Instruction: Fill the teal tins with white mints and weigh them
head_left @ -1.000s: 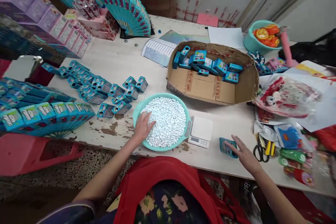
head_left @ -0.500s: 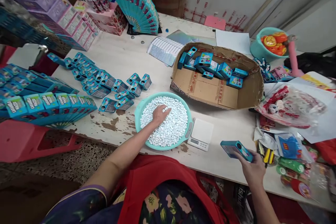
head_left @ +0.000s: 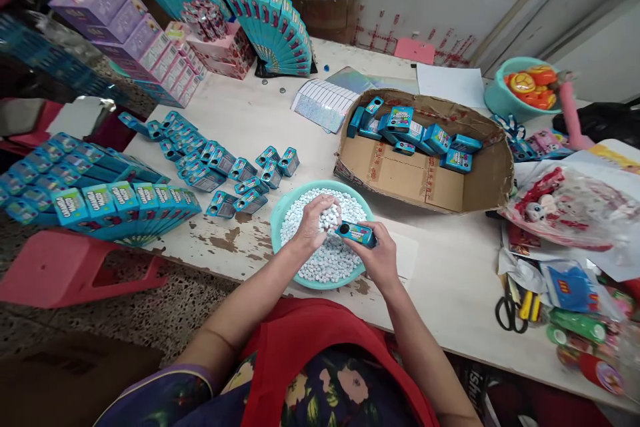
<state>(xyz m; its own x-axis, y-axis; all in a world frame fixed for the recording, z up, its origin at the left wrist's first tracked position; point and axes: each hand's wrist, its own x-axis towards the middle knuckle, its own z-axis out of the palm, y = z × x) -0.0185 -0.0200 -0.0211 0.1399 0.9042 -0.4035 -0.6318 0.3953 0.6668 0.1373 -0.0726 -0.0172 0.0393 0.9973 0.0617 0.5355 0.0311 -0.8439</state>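
Note:
My left hand [head_left: 316,221] is cupped round a handful of small white candies [head_left: 330,217], held over the round turquoise basin [head_left: 277,240]. More of the same white candies [head_left: 325,263] fill the basin. In my right hand [head_left: 381,255] is a small blue candy box [head_left: 357,233], tilted on its side above the basin's right part. A dark round hole in the box's end faces the candies in my left palm. Behind my right forearm and hand, a white kitchen scale [head_left: 406,257] is partly hidden.
A cut-down cardboard box [head_left: 390,177] with several blue boxes stands behind the basin. More blue boxes [head_left: 220,160] lie to the left, beside fanned blue packs [head_left: 125,203]. Scissors [head_left: 511,313] and a plastic bag [head_left: 565,207] lie at the right. A pink stool [head_left: 55,273] stands front left.
My left hand has come up out of the candies with a handful. My right hand has brought the blue box leftward from beside the scale to over the basin. The view has shifted slightly.

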